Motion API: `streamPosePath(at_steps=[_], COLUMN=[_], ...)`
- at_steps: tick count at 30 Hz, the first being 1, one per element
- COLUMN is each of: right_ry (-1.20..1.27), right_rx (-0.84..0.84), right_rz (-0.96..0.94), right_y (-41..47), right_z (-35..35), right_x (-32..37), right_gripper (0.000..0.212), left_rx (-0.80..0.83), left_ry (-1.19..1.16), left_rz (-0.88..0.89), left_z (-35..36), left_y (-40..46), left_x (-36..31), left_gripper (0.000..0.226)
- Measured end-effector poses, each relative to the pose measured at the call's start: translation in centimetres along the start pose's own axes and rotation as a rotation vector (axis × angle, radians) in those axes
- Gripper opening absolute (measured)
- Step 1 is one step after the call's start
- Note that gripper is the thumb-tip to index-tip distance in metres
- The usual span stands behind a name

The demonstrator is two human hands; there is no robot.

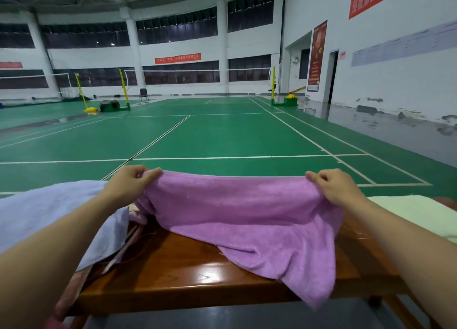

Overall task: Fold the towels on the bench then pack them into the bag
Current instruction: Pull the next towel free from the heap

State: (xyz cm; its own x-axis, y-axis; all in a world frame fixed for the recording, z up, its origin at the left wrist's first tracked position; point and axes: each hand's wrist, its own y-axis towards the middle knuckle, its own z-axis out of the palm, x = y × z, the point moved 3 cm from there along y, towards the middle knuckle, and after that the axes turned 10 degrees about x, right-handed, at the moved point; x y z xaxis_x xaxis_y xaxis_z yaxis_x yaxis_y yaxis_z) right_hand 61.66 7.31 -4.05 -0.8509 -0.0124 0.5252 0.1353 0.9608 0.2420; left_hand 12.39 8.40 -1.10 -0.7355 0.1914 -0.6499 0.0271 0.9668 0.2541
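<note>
1. Purple towel held up over bench far edge; lower part draped across top, one corner hanging past near edge.
2. Left hand and right hand each pinching a top corner, fingers curled.
3. Soft looped terry, limp, light; likely sags between grips, so hold by corners.
4. Pale blue towel at left end, pale green towel at right end. Bench glossy brown wood.
</note>
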Motion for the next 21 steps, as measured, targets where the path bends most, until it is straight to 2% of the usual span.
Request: streamPosePath(at_steps=[4, 8, 10, 12, 15, 18, 21], right_ry=[0.147, 0.385, 0.441, 0.45, 0.423, 0.298, 0.139], right_rx=[-0.202, -0.408, -0.456, -0.482, -0.452, -0.343, -0.228], right_rz=[0.12, 0.33, 0.399, 0.431, 0.393, 0.275, 0.17], right_y=[0.9, 1.3, 0.7, -0.1, -0.9, -1.0, -1.3], right_z=[-1.9, -3.0, -3.2, -3.4, -3.0, -2.1, -1.6], right_x=[-0.5, -1.5, -2.3, -3.0, -3.0, -2.5, -1.1], right_gripper=[0.055, 0.056, 0.059, 0.062, 0.064, 0.073, 0.084], left_rx=[0.116, 0.247, 0.306, 0.319, 0.197, -0.027, -0.251], left_ry=[0.117, 0.071, -0.019, -0.11, -0.194, -0.178, -0.1], left_rz=[0.012, -0.025, -0.076, -0.142, -0.132, -0.054, -0.069], left_z=[0.7, 2.0, 2.5, 2.6, 2.1, 0.8, -0.3], left_y=[-0.1, -0.3, -0.6, -1.0, -1.2, -0.6, 0.2], left_x=[-0.6, -1.1, -0.3, 0.7, 1.0, -0.1, -2.0], left_gripper=[0.073, 0.067, 0.067, 0.057, 0.058, 0.056, 0.052])
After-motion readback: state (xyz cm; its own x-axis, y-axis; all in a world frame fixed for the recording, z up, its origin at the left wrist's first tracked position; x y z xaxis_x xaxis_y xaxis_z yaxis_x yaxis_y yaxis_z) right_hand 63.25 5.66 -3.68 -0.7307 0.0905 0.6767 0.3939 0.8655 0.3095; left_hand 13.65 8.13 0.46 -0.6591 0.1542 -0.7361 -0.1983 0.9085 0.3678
